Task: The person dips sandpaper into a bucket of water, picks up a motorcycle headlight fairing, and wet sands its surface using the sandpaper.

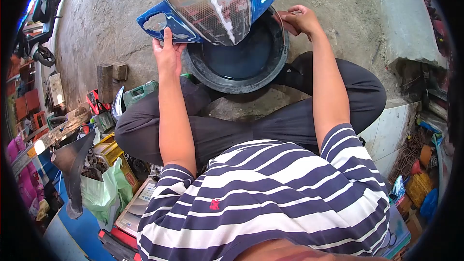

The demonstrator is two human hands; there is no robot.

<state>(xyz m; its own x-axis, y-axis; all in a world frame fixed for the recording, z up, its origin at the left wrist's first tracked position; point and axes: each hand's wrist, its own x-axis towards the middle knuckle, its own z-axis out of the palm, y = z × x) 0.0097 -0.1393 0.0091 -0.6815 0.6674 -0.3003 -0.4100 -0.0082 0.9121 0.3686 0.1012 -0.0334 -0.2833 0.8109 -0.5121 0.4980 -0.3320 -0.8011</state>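
Note:
A motorcycle fairing panel (205, 7), blue with a bare grey, meshed-looking middle and white patches, is tilted over a round black basin (237, 86). Dark water (239, 60) lies in the basin. My left hand (168, 55) grips the panel's lower left corner, thumb on top and fingers beneath. At the basin's right rim is my right hand (300, 21), its fingers bent together around something thin and brownish that I cannot make out. It is apart from the panel. The panel hides the basin's far side.
Wooden blocks (112, 75), a green case (140, 93), a yellow crate (116, 157) and a pale green plastic bag (108, 186) crowd my left. A concrete ledge (401, 14) and a clutter of parts (418, 164) lie to my right. My crossed legs surround the basin's near side.

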